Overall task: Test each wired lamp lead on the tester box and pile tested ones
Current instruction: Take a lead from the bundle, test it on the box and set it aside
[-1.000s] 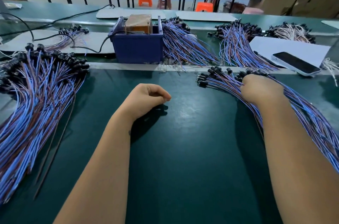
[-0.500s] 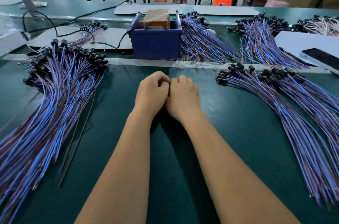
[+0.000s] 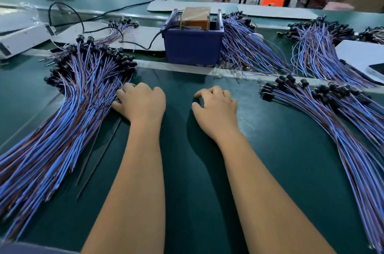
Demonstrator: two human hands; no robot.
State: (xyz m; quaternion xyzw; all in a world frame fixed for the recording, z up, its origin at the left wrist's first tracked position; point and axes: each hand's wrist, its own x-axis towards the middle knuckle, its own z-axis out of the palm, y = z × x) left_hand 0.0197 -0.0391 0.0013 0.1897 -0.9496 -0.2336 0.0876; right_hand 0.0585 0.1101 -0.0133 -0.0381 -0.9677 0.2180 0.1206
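We see the dark green table (image 3: pixel 187 170) spread under both forearms, and the largest thing on it is the big pile of blue and brown lamp leads (image 3: pixel 62 129) fanned out to the left of the left hand (image 3: pixel 143 102). That hand lies palm down with its fingers spread against the edge of this pile, touching the wires without gripping any. A second pile of leads (image 3: pixel 332 129) sweeps away well to the right of the right hand (image 3: pixel 218 108). Straight ahead of both hands, beyond a pale strip, stands the blue tester box (image 3: pixel 193 46) with a brown block in its top. The right hand rests on the bare table, fingers loosely bent and holding nothing, apart from the left hand.
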